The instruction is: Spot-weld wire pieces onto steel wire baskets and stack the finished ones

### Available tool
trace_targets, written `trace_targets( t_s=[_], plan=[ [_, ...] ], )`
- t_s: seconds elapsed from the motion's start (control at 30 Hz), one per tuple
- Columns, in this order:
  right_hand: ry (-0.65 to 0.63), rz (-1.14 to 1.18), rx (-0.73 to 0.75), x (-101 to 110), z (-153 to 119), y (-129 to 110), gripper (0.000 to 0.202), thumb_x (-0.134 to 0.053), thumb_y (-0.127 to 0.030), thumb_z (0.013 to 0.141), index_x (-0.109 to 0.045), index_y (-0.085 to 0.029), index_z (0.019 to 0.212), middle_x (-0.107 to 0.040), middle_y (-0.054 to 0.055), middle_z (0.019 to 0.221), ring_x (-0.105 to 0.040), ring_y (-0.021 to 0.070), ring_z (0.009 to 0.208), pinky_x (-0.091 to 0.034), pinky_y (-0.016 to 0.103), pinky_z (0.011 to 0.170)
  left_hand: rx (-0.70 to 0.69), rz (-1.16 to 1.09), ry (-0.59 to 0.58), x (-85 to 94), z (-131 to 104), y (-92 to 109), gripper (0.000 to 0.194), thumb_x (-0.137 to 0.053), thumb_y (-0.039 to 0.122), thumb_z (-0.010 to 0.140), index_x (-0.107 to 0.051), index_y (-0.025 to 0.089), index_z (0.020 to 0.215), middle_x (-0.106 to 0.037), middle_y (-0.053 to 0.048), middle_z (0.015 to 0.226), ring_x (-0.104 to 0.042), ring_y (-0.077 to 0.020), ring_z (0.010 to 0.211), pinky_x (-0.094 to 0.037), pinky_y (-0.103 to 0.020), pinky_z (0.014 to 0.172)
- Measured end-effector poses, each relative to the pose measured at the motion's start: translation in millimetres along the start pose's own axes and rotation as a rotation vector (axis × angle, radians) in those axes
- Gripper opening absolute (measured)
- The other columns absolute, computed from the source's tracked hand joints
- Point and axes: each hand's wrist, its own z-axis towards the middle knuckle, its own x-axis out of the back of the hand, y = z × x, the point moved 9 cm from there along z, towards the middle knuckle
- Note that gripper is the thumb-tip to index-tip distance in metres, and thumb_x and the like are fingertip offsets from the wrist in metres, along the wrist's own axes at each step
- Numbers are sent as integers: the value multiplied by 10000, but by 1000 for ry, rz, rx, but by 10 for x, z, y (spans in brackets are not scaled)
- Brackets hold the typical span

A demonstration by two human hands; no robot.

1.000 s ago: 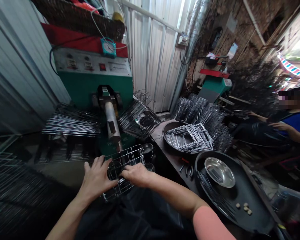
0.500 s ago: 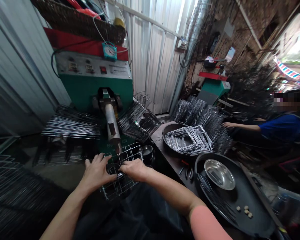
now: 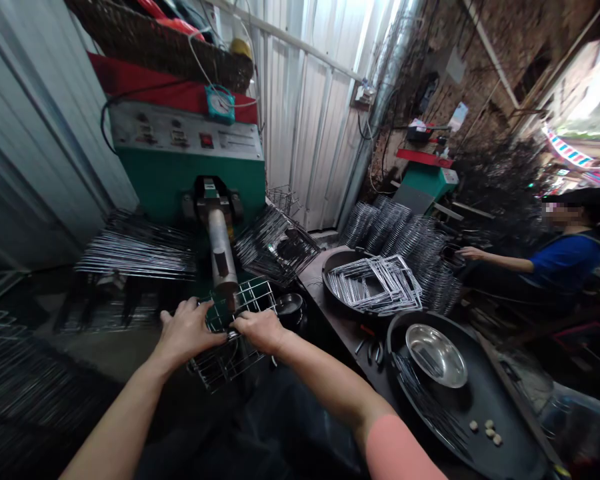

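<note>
A metal wire rack [image 3: 254, 293] with a grid of crossed wires is held under the electrode [image 3: 224, 257] of a green spot-welding machine [image 3: 195, 180]. My left hand [image 3: 187, 332] grips its left side, thumb stretched toward the middle and fingers over the far wires. My right hand [image 3: 260, 331] is closed on the rack near its centre, just right of the electrode tip. Both hands hide part of the grid, and the exact contact at the tip is hard to make out.
Stacked wire frames [image 3: 135, 247] stand left of the machine, with another stack [image 3: 275, 243] on its right. A black pan [image 3: 330, 283] holds rectangular wire frames. A larger black tray [image 3: 500, 347] holds a steel bowl [image 3: 437, 357] and rods. Pliers [image 3: 377, 353] lie nearby. A co-worker [image 3: 560, 253] sits at right.
Both hands and the rack have shifted slightly left and up in view, with the rack tilted a little differently. The co-worker's arm has moved slightly.
</note>
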Motion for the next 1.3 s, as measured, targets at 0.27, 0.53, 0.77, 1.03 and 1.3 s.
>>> trace_targets(
  t_s=[0.27, 0.53, 0.77, 1.03, 1.3],
  plan=[
    [89, 164, -204, -21, -183, 315, 325, -548, -283, 988, -624, -291, 1304, -616, 51, 1373, -685, 173, 1083, -565, 246, 771, -22, -1, 14, -49, 82, -63, 820, -579, 558, 613, -598, 135, 1316, -504, -261, 1421, -441, -431, 1341, -395, -619, 1027],
    [54, 120, -280, 26, -26, 476, 246, -474, -292, 1020, -659, -266, 1178, -656, 34, 1281, -706, 183, 984, -551, 277, 721, -54, -54, -2, 32, 277, -59, 753, -601, 526, 602, -634, 149, 1253, -551, -248, 1364, -478, -433, 1305, -407, -629, 1015],
    [81, 82, -275, 12, 128, 549, 250, -457, -289, 1023, -646, -276, 1186, -660, 31, 1257, -710, 181, 974, -546, 276, 703, -14, -109, -16, -6, 422, -186, 665, -643, 526, 607, -665, 182, 1175, -571, -240, 1360, -484, -441, 1317, -413, -640, 1027],
    [140, 187, -323, 30, 116, 574, 226, -520, -312, 996, -667, -254, 1157, -662, 58, 1213, -712, 181, 966, -554, 265, 779, -45, -160, -68, -14, 451, -133, 671, -626, 517, 661, -636, 153, 1224, -569, -270, 1341, -490, -445, 1310, -361, -688, 1059],
    [403, 841, -677, -1042, -1173, 979, 293, -369, -147, 962, -577, -198, 1162, -664, 70, 964, -680, 194, 889, -579, 327, 793, 182, -717, 261, -244, -167, -668, 989, -581, 663, 724, -286, 137, 1508, -320, -224, 1589, -298, -450, 1461, -321, -629, 1165]
  ],
)
